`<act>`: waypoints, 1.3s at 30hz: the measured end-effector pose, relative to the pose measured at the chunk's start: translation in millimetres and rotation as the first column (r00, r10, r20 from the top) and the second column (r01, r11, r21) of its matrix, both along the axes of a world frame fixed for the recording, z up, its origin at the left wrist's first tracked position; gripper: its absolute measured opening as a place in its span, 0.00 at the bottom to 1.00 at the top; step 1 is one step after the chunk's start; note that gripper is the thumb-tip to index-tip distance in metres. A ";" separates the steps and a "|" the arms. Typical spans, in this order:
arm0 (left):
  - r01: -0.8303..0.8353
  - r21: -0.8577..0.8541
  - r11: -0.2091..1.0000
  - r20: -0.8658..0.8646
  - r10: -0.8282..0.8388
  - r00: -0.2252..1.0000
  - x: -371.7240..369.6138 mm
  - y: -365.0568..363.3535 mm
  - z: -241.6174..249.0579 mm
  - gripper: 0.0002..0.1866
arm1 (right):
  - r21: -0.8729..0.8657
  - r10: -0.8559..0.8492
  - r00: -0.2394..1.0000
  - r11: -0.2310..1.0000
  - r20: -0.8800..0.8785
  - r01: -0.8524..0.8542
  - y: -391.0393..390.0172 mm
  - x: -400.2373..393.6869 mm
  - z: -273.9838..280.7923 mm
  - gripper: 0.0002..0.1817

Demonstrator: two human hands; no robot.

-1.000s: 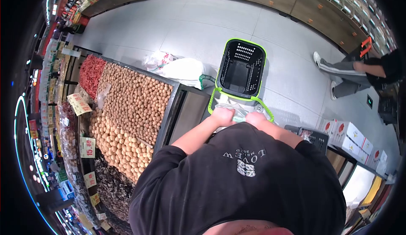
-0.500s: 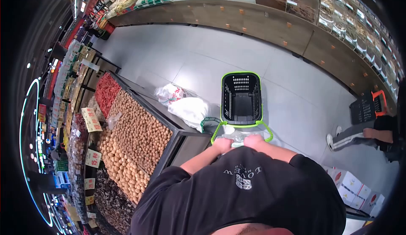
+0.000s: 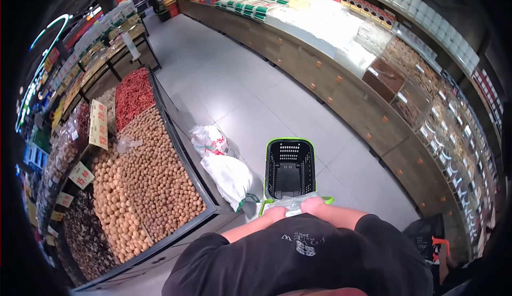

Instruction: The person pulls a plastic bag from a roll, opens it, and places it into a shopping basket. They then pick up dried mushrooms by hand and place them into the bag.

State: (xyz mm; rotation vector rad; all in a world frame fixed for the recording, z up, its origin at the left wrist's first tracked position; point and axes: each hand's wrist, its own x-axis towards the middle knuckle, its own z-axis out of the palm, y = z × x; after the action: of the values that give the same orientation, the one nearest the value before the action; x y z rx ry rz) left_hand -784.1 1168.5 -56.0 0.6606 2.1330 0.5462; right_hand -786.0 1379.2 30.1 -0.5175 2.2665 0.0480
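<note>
In front of my chest, my left hand (image 3: 275, 214) and my right hand (image 3: 313, 205) are closed on a clear plastic bag (image 3: 293, 202) stretched between them. A whitish patch shows between the fists, and the fingers themselves are mostly turned away from view. Just beyond my hands stands a black shopping basket (image 3: 290, 181) with a lime-green rim, nothing in it. Its green handle (image 3: 327, 200) is folded toward me, and the bag and hands overlap it in this view.
To the left, a bin of walnuts (image 3: 165, 181) sits beside dried red chillies (image 3: 133, 96) and price signs (image 3: 81, 175). White sacks (image 3: 226, 177) lie on the floor against it. A long wooden counter (image 3: 341, 96) runs along the right. Another dark basket (image 3: 424, 237) and a person's arm (image 3: 444, 264) are at lower right.
The view has turned right and lifted, showing more of the counter. The basket appears lower, closer to my hands. The person at the right has slid to the lower edge. Both hands keep the bag.
</note>
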 end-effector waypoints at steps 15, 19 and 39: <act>-0.366 0.145 0.919 -0.084 0.380 0.921 -80.4 37.7 -4.7 0.24 | 0.141 0.331 0.940 0.937 -0.078 -0.319 5.5 -143.9 24.1 0.17; -0.378 0.060 0.924 -0.189 0.382 0.905 -120.6 48.6 15.3 0.22 | 0.073 0.336 0.935 0.941 -0.112 -0.329 27.9 -184.2 10.7 0.19; -0.543 0.325 0.774 -0.250 0.624 0.740 -269.3 134.7 74.0 0.34 | -0.166 0.334 0.939 0.924 -0.085 -0.344 147.9 -352.1 -36.4 0.19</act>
State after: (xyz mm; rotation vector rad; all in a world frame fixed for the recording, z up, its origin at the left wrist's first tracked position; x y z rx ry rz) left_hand -1053.3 1303.2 18.1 0.1773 2.6487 1.1091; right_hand -1138.1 1527.0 -6.2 -1.0136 2.2212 0.0336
